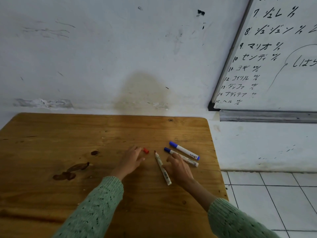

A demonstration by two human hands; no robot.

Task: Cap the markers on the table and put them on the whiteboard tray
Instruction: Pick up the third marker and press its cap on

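Note:
Three markers lie on the wooden table (68, 134). An uncapped marker (162, 167) with a red tip points away from me, between my hands. Its red cap (146, 150) lies loose just beyond my left hand (131, 160), whose spread fingers almost touch it. Two blue-capped markers lie to the right: the far one (184, 150) is fully visible, the near one (187, 159) is partly covered by my right hand (178, 167). That hand hovers with fingers apart beside the uncapped marker. The whiteboard tray (267, 116) is at the upper right, beyond the table.
A whiteboard (274, 66) with black writing hangs on the stained white wall above the tray. The table's right edge borders white floor tiles (274, 200). Dark stains (68, 172) mark the table's left part.

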